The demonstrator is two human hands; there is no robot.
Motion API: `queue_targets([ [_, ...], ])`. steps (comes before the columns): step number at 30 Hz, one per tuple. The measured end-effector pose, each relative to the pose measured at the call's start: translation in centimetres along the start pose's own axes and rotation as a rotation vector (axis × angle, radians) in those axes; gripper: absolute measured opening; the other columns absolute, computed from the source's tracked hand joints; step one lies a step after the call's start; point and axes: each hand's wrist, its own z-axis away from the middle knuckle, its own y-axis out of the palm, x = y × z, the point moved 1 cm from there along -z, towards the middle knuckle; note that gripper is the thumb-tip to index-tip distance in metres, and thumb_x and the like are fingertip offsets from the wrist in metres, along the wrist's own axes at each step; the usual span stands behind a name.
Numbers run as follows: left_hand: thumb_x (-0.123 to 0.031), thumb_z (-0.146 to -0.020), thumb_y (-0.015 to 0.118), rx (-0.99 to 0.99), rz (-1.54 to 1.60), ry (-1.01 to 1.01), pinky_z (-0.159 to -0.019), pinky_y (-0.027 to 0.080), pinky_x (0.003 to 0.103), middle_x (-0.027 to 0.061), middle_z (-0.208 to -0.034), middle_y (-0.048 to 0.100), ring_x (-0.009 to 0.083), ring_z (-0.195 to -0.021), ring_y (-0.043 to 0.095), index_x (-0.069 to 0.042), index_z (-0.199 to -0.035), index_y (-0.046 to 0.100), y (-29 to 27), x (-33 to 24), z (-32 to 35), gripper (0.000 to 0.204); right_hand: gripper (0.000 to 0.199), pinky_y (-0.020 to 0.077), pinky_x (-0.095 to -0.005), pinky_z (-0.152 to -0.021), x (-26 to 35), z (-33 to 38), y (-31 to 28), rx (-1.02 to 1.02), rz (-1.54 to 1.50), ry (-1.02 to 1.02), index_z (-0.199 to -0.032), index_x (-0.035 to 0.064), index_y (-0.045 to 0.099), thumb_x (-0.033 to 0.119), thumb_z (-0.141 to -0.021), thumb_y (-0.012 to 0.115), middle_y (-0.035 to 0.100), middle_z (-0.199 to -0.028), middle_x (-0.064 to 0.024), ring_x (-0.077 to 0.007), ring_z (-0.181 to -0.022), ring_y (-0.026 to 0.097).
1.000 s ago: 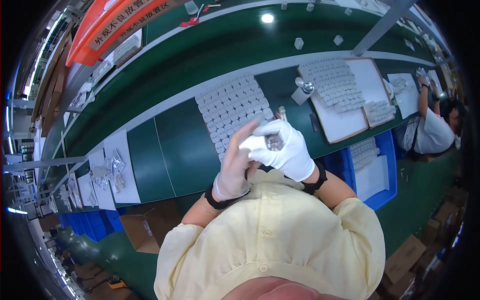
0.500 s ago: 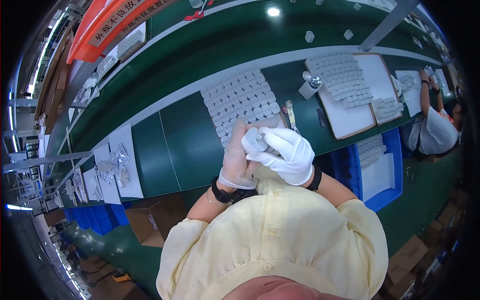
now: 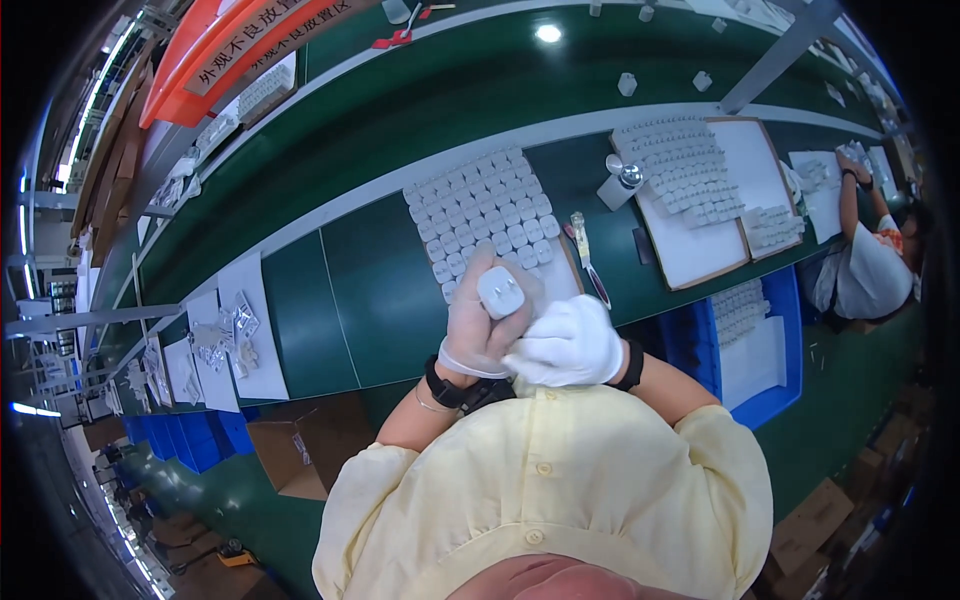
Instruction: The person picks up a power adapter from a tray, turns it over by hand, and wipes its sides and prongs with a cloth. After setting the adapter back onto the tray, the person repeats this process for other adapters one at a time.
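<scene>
In front of my chest, my left hand (image 3: 478, 322), in a thin see-through glove, is closed round a white charger plug (image 3: 501, 293). The face with the two metal prongs points up at me. My right hand (image 3: 568, 342), in a white glove, is curled up just beside it, near the left glove's cuff. Its fingertips are turned under, so whatever they hold, if anything, is hidden. Beyond my hands, rows of similar white plugs (image 3: 484, 203) stand on a board on the green bench.
Right of the rows lie a tweezer-like tool (image 3: 590, 262) and a white pump bottle (image 3: 619, 185). Farther right, a tray (image 3: 690, 262) carries more plugs. A blue bin (image 3: 790, 345) stands below the bench edge. An orange bin (image 3: 190, 85) hangs upper left. Another person (image 3: 870, 262) works at far right.
My right hand has come off the charger plug and drawn down toward me, curling up. The plug has turned in my left hand, its prongs now facing up.
</scene>
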Motion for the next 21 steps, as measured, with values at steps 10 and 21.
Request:
queue_targets([
  [10, -0.047, -0.099, 0.038, 0.042, -0.127, -0.013, -0.029, 0.022, 0.025, 0.0046, -0.046, 0.042, 0.0130, -0.030, 0.030, -0.008, -0.070, 0.053, 0.4, -0.4, 0.7, 0.050, 0.059, 0.0362, -0.0482, -0.100, -16.3, 6.2, -6.3, -0.011, 1.106, 0.677, -0.128, 0.0063, 0.054, 0.033, -0.079, 0.072, 0.049, -0.138, -0.0192, -0.0353, -0.123, 0.047],
  [21, -0.046, -0.100, 0.033, 0.305, -0.093, -0.314, -0.029, 0.022, 0.025, 0.0027, -0.041, 0.035, 0.0130, -0.030, 0.028, -0.009, -0.071, 0.051, -0.3, -0.5, 1.0, 0.050, 0.055, 0.0358, -0.0479, -0.103, -19.2, 8.9, -5.4, 0.050, 1.071, 0.764, -0.129, 0.0069, 0.054, 0.028, -0.081, 0.070, 0.048, -0.142, -0.0160, -0.0321, -0.125, 0.047],
])
